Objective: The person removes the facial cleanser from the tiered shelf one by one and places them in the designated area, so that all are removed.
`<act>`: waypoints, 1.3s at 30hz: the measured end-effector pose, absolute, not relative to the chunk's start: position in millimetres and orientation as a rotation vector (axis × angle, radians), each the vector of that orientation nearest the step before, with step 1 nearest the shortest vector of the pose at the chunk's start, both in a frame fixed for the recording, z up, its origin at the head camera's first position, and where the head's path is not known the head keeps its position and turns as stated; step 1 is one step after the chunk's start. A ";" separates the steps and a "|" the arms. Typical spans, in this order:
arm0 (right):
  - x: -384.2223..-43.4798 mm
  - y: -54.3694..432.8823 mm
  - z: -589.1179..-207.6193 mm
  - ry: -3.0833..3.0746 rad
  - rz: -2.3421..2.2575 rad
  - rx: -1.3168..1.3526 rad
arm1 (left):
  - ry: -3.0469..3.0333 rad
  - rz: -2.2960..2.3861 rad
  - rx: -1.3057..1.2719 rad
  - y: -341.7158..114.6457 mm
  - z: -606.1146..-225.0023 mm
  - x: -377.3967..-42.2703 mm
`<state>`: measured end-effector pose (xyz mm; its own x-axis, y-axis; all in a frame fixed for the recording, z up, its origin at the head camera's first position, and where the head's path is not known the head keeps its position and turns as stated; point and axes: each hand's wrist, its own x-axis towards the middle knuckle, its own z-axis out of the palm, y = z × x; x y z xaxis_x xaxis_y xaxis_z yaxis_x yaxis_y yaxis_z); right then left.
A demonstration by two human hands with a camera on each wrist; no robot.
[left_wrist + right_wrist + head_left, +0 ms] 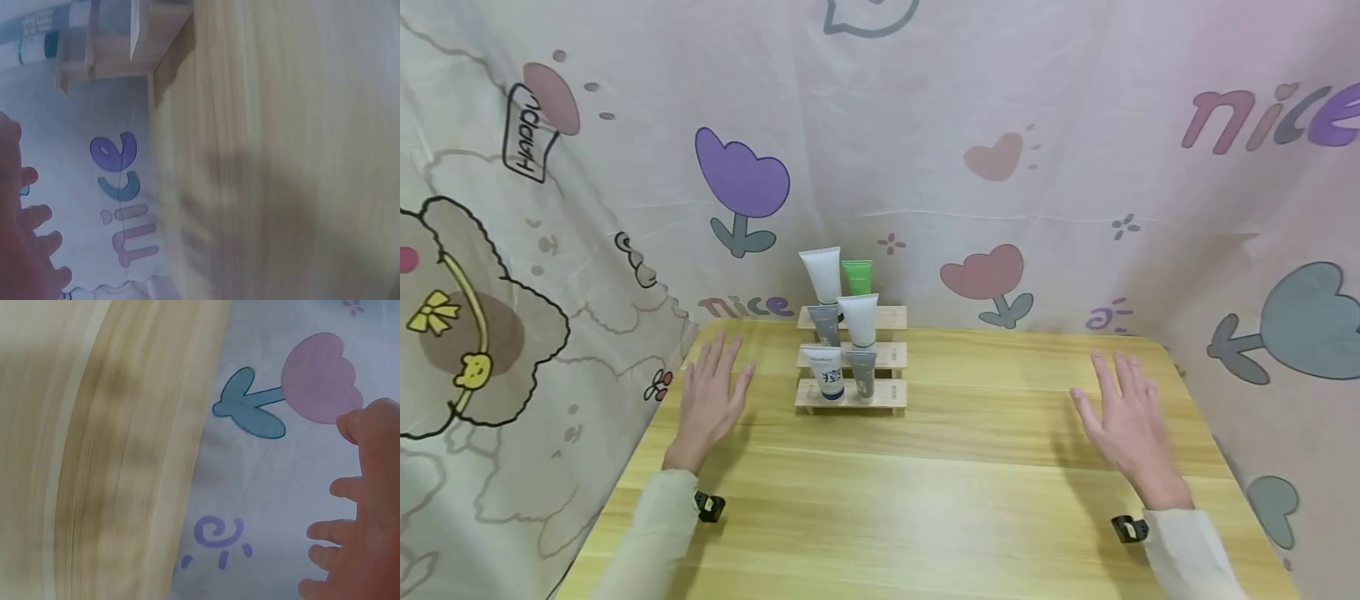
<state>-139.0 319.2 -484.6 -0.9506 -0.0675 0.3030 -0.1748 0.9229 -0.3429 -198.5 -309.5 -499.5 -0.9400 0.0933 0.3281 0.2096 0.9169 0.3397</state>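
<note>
- Bright, diffuse light fills the head view, pale glare washing the tabletop (955,525).
- Soft shadows fall beside the left hand (709,402) and right hand (1126,421).
- Both wrist views look dimmer, hazier.

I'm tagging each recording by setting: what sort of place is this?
Probably a small indoor recording corner: a pale yellow wood-grain table is backed by white fabric printed with cartoon flowers, with six white, grey and green squeeze tubes on a stepped light wooden rack.
</note>
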 end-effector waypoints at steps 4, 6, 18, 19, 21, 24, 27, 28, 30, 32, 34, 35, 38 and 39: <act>-142.4 303.9 -484.1 -2.708 0.679 0.229 | -2.692 -0.674 -0.240 -301.2 -508.9 -195.4; -144.4 296.0 -484.2 -2.660 0.763 0.251 | -2.657 -0.758 -0.248 -295.2 -515.7 -194.0; -170.7 251.5 -488.1 -2.401 1.034 0.387 | -2.532 -1.207 -0.254 -264.0 -556.5 -186.3; -172.7 248.1 -488.2 -2.388 1.047 0.391 | -2.523 -1.244 -0.252 -262.0 -558.3 -186.2; -176.0 240.7 -487.0 -2.373 1.077 0.396 | -2.515 -1.338 -0.229 -258.3 -561.6 -185.1; -181.6 228.5 -485.7 -2.361 1.128 0.401 | -2.504 -1.461 -0.189 -253.8 -567.5 -182.4; -187.4 215.7 -483.9 -2.344 1.202 0.423 | -2.484 -1.537 -0.157 -249.6 -572.5 -180.4; -189.5 211.5 -483.3 -2.334 1.234 0.429 | -2.472 -1.551 -0.154 -248.1 -574.2 -180.0; -194.0 203.5 -481.6 -2.320 1.297 0.434 | -2.437 -1.595 -0.144 -244.3 -576.1 -179.5; -199.0 195.7 -480.1 -2.301 1.355 0.444 | -2.401 -1.628 -0.147 -239.8 -576.0 -178.8; -204.0 188.1 -478.3 -2.283 1.405 0.461 | -2.380 -1.653 -0.144 -234.4 -572.0 -176.9; -206.4 184.4 -477.4 -2.272 1.429 0.470 | -2.376 -1.659 -0.145 -231.7 -568.3 -175.5; -213.6 172.4 -474.3 -2.233 1.494 0.499 | -2.391 -1.653 -0.151 -225.9 -555.3 -171.0; -215.9 167.9 -472.6 -2.225 1.515 0.502 | -2.398 -1.647 -0.151 -225.0 -551.3 -169.6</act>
